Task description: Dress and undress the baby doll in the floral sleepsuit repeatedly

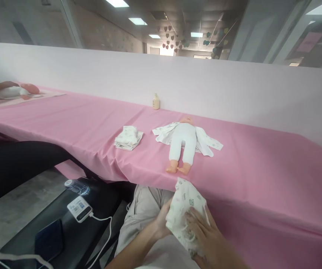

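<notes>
Left hand [163, 221] holds printed cloth [183, 201] at left side, by pink surface [261, 168] near edge; right hand [204, 233] grips too, fingers bent across front.

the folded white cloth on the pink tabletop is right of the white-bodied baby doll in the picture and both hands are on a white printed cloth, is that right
Not quite: the head view shows the folded white cloth lying left of the white-bodied baby doll, not right. The left hand and right hand are indeed on a white printed cloth.
</notes>
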Demonstrator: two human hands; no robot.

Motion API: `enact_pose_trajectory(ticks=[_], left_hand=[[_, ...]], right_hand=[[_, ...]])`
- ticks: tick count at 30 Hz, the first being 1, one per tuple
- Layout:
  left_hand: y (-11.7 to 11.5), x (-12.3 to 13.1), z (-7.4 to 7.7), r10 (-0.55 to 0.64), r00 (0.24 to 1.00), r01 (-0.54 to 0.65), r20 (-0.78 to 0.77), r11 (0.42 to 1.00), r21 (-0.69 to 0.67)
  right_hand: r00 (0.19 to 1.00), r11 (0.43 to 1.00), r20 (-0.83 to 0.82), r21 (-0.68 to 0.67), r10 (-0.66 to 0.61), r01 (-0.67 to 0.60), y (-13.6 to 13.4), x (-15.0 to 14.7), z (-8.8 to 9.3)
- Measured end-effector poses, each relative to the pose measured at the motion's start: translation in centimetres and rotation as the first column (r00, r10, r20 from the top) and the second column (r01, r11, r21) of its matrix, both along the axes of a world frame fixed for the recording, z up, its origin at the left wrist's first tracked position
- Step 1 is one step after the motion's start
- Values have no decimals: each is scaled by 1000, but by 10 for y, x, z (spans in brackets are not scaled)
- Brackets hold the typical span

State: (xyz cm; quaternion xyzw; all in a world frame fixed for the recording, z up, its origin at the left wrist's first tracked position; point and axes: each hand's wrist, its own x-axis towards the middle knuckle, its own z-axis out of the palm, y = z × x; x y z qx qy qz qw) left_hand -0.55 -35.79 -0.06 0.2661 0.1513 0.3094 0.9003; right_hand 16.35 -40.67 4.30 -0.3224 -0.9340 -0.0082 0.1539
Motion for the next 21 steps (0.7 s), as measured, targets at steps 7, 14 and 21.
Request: enact_pose_trajectory(ticks=[7, 14, 21], left_hand=[[4, -33, 24, 171, 981, -183, -89, 970, -158], [32, -117, 39, 597, 757, -542, -266, 801, 254], [38, -158, 43, 915, 314, -893, -254, 375, 247]], right_hand=[[952, 955, -247, 188, -178, 228, 11, -35, -28], [606, 788, -610, -613, -510, 46, 124, -77, 61], [548, 725, -626, -687, -555, -49, 321, -171, 128]])
